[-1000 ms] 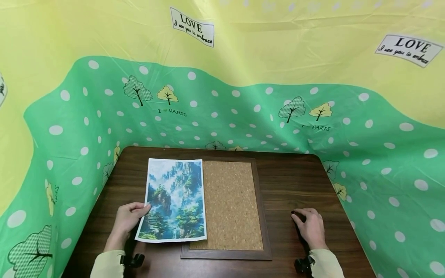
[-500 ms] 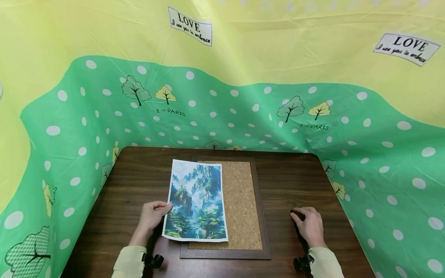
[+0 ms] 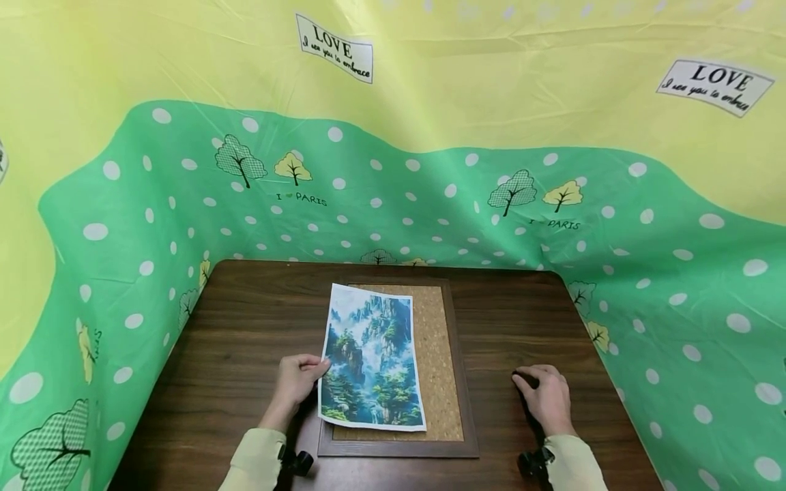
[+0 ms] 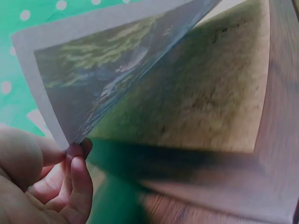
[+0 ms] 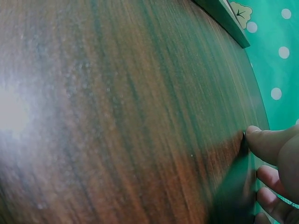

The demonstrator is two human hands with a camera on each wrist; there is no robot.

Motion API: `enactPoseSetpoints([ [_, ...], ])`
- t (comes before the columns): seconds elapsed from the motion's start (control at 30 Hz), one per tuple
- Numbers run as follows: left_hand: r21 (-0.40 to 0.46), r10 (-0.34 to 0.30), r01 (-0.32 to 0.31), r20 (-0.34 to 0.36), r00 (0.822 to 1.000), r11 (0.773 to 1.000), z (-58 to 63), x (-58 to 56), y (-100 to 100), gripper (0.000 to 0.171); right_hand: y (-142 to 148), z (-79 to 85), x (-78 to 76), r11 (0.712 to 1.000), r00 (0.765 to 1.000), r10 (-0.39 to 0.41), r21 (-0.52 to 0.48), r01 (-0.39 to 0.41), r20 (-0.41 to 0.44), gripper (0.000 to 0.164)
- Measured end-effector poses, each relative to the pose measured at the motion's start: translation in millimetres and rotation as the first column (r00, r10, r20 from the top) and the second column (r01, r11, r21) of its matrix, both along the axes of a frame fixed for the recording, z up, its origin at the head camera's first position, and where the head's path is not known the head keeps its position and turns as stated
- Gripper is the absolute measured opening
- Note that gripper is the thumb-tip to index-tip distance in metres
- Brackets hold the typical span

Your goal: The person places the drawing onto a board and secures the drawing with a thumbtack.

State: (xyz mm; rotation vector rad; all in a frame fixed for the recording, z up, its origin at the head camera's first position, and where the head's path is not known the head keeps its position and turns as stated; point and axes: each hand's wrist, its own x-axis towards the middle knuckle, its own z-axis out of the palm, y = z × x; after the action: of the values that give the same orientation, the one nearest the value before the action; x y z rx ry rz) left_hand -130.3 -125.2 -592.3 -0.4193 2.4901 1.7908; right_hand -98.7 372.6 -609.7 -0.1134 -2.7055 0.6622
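Observation:
A white-bordered print (image 3: 373, 361) of blue misty mountains and green trees is pinched at its left edge by my left hand (image 3: 296, 382). In the left wrist view, thumb and fingers of that hand grip the edge of the print (image 4: 98, 56), which tilts up over the cork surface (image 4: 219, 107). Beneath it lies a cork board (image 3: 439, 382) in a brown frame, its left part covered by the print in the head view. To the right of the board my right hand (image 3: 546, 399) rests on the table, fingers loosely curled; a dark spot shows at its fingertips.
The dark wood-grain table (image 3: 510, 307) carries the board in its middle. Green and yellow printed cloth (image 3: 368, 184) hangs around the back and both sides. A black strap with a small camera (image 3: 537, 464) sits on each wrist.
My left hand has carried the print to the right, from beside the board's left edge to over most of the cork. The right hand has stayed in place.

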Motion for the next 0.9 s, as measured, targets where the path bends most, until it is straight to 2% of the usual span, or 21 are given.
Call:
enactPoseSetpoints([
  [0.17,-0.009,-0.014,0.014,-0.012,1.000,1.000,0.7,-2.5,16,0.015,0,-1.5,1.8,1.000,1.000,-0.001,-0.006,0.001,-0.001,0.018],
  [0.33,-0.090,-0.049,0.047,-0.022,0.999,0.995,2.5,-3.2,29,0.014,1,-2.3,1.2,1.000,1.000,0.010,-0.010,-0.010,-0.012,0.019],
  [0.6,-0.243,-0.095,0.087,-0.024,0.995,0.966,7.6,-6.5,43,0.014,4,-4.8,0.2,1.000,1.000,0.009,-0.008,-0.009,-0.022,0.019],
  [0.9,-0.310,-0.121,0.097,-0.061,0.991,0.946,4.3,-11.4,51,0.010,4,-6.8,-0.2,1.000,1.000,0.003,-0.005,-0.003,-0.019,0.019],
])
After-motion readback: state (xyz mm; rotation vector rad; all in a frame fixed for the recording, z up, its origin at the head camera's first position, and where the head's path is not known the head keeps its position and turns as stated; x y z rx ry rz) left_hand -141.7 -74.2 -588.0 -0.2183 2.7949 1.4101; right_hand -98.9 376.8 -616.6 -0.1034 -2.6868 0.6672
